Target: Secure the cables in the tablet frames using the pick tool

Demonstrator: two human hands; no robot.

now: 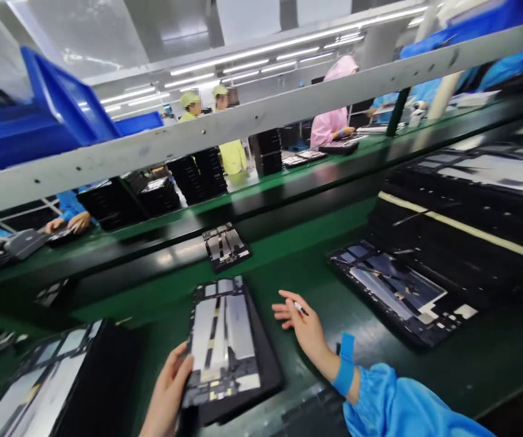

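An open tablet housing [222,340] lies on the green conveyor belt [302,267] in front of me, with silver foil panels inside a black frame. My left hand [167,388] grips its lower left edge. My right hand [300,321] hovers just to the right of the housing, pinching a small white-and-black pen-like tool [300,309] between its fingers. A blue wrist strap [345,367] circles that wrist. Similar open tablets lie on the belt at the right [393,291], lower left [42,382] and farther ahead [225,246].
A grey metal rail [243,121] crosses above the belt, with a blue plastic bin [56,115] at upper left. Stacks of black trays [197,176] stand beyond it. A co-worker's hands [67,224] work at a far belt, and other people in smocks stand beyond.
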